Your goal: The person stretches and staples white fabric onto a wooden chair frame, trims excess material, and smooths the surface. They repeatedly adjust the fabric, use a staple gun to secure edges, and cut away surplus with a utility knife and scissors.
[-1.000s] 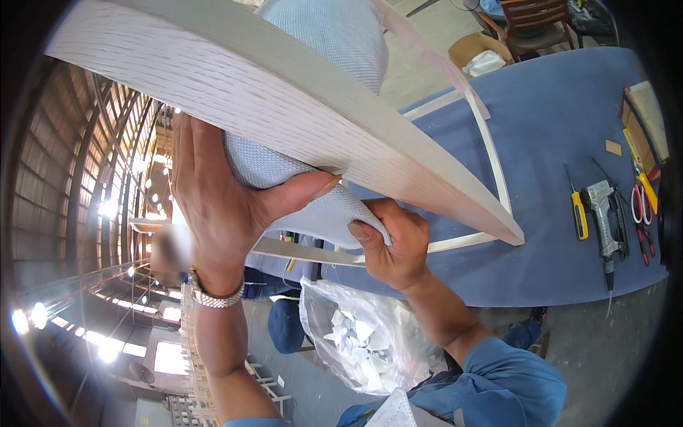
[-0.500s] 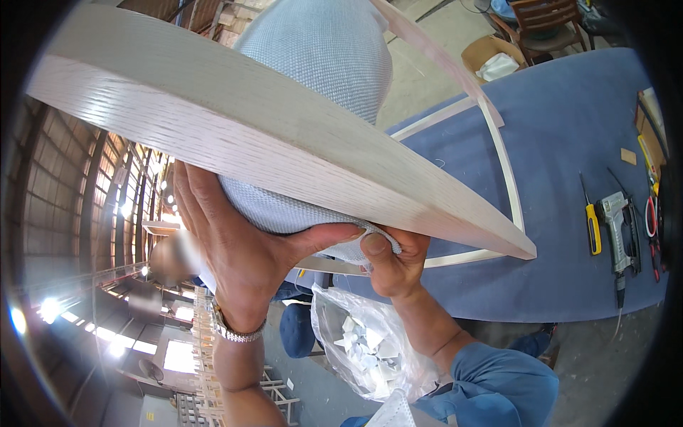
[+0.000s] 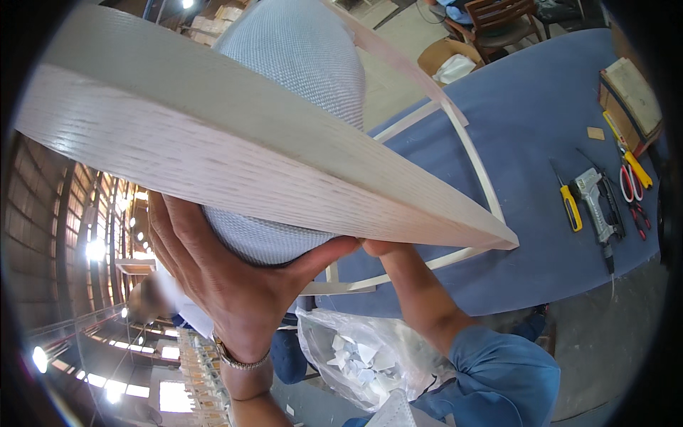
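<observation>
Left hand [image 3: 238, 288] spreads at eight o'clock, right hand [image 3: 382, 247] is unreadable; the likely step, tucking fabric [image 3: 260, 240], needs tension next.

No writing, label, number or sign is showing legibly anywhere in view.

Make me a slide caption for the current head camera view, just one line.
Left hand spread against woven upholstery beside a pale wooden beam, right hand mostly hidden behind it.
</observation>
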Demonstrator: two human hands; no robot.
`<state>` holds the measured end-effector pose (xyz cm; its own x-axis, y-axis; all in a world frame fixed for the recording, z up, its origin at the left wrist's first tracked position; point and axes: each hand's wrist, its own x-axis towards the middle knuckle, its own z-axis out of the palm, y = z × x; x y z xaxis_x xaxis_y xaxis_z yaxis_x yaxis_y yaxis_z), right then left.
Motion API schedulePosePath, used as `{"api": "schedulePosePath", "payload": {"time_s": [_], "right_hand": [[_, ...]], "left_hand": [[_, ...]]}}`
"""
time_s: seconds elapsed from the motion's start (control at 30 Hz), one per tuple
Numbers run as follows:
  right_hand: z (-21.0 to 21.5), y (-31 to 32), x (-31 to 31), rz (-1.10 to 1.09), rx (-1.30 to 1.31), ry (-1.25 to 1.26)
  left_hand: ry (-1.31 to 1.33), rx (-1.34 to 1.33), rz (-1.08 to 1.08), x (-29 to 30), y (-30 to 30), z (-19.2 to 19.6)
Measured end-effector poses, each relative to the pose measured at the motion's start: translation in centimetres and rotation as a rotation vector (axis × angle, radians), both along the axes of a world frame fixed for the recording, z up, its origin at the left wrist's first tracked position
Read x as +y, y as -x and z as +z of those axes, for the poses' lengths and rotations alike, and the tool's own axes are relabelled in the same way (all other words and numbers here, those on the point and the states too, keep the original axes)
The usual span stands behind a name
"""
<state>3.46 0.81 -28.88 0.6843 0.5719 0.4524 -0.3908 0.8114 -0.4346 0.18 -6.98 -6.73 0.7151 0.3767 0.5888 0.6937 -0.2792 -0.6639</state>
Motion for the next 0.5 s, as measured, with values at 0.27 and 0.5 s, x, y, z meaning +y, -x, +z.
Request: {"api": "schedulePosePath", "payload": {"time_s": [0.27, 0.5], "right_hand": [[0.8, -2.3, 2.6, 0.153, -0.119, 0.161], [2.6, -7.9, -1.8, 0.785, -0.478, 0.521]], "left_hand": [[-0.023, -0.053, -0.077, 1.1, -0.8, -0.2], [-0.081, -0.106, -0.091, 2.5, -0.2, -2.2]]}}
